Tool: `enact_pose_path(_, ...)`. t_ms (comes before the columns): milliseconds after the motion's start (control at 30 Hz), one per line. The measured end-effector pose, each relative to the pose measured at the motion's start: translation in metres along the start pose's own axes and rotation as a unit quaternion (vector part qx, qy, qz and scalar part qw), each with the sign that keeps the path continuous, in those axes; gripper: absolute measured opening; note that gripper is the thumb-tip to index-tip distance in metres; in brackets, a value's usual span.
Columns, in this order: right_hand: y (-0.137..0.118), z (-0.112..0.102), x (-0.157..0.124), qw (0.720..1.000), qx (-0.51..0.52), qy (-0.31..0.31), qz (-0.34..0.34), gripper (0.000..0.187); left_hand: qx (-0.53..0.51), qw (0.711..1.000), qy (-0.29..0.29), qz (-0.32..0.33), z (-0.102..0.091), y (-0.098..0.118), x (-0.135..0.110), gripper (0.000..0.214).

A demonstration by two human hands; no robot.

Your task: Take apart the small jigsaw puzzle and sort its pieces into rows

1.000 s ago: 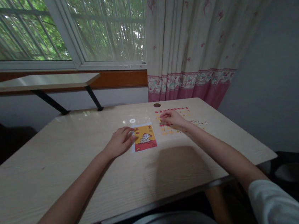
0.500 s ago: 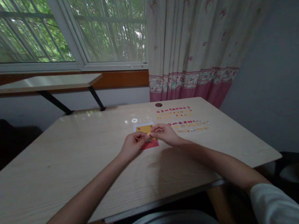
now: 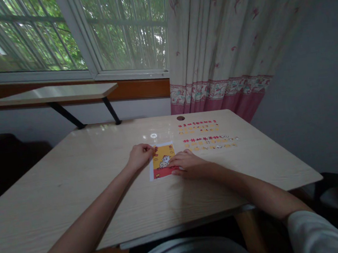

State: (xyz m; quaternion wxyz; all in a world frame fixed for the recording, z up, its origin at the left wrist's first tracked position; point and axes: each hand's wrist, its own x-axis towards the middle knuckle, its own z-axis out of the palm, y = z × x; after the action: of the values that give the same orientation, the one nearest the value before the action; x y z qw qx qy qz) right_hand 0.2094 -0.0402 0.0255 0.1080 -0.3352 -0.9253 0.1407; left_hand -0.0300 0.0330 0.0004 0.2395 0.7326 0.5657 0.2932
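Note:
A yellow and red picture card (image 3: 160,154) with a white cartoon animal on it lies on the desk, a white margin showing along its left side and top. My left hand (image 3: 140,155) is at its upper left edge, thumb and fingertips pinched together. What is between those fingertips, if anything, is too small to make out. Over the card's right side rests my right hand (image 3: 191,164), fingers stretched out and apart on the printed surface, covering part of it.
Rows of small red and yellow pieces, jigsaw-like in outline, lie right of the card; one is a red row (image 3: 199,139). A round cable hole (image 3: 180,118) is near the back edge of the desk (image 3: 81,184). A raised shelf (image 3: 59,93) stands back left.
My hands have moved apart from the middle of the card. The left went to its upper left edge, the right flattened onto its right side. More of the picture shows.

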Motion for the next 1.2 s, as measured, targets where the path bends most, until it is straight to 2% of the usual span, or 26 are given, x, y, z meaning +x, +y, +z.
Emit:
enact_pose_path(133, 0.001, 0.000, -0.002, 1.000, 0.006, 0.006, -0.003, 0.035, 0.149, 0.988, 0.036, -0.009, -0.002, 0.010, -0.001, 0.030)
enact_pose_path(233, 0.002, 0.002, -0.001, 1.000, 0.005, 0.012, -0.001, 0.034, 0.214, 0.975, 0.050, -0.011, -0.005, 0.012, -0.002, 0.030)
enact_pose_path(367, 0.002, 0.002, -0.001, 1.000, 0.011, 0.013, 0.004, 0.033, 0.227, 0.973, 0.038, 0.027, -0.009, 0.007, -0.002, 0.028)
enact_pose_path(567, 0.001, 0.002, 0.000, 1.000, 0.012, -0.001, 0.011, 0.034, 0.260, 0.954, -0.002, 0.150, -0.016, 0.004, -0.006, 0.036)
enact_pose_path(1200, 0.002, 0.003, 0.001, 1.000, 0.003, 0.005, 0.005, 0.034, 0.289, 0.936, 0.002, 0.200, -0.018, -0.006, -0.005, 0.032)
